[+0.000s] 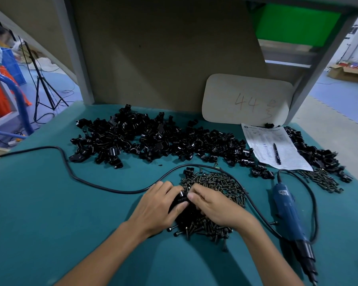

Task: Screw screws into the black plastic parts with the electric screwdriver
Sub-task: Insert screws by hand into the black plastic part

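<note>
Over screw pile (215,182) on desk (50,203), left hand (159,205) gripped black plastic part (181,198), right hand (213,203) pinched its end; electric screwdriver (287,209) lay alongside.

A matt, teal, cloth-like table cover (50,213) is seen across the frame. The small black plastic parts (153,139) heaped at centre are glossy, with bright highlights. A dull brassy sheen is shown by the dark metal screws (215,182) below them. The blue electric screwdriver (287,211) at lower right is cased in smooth plastic. A white printed paper sheet (262,141) and a matt beige cardboard card (246,98) are seen at upper right.
</note>
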Motion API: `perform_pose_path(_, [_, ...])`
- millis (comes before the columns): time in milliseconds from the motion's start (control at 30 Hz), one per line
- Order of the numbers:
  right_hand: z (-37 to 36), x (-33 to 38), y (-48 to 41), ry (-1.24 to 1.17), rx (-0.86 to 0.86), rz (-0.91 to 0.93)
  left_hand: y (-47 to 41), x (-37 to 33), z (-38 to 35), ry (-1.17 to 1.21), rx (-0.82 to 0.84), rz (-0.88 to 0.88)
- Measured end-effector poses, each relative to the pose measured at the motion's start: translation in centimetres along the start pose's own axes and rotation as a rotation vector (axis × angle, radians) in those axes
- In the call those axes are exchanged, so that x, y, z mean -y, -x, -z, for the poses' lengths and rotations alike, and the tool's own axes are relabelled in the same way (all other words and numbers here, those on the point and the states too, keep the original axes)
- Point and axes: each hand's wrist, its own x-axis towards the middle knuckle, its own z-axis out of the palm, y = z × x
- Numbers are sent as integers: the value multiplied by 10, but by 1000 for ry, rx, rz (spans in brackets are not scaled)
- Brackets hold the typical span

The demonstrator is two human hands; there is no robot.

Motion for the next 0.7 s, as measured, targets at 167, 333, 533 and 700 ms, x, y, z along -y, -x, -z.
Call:
perform_pose_path(167, [3,1,1,-13,-29,71,1,2,0,46,31,64])
perform_pose_path(333, [3,3,-2,-91,-88,33,1,0,2,64,1,86])
perform_pose_path(533, [-2,3,-4,-172,-133,-29,3,-1,3,63,0,84])
perform_pose_path(700, [-1,5,-5,-240,-79,27,3,-1,2,61,-13,78])
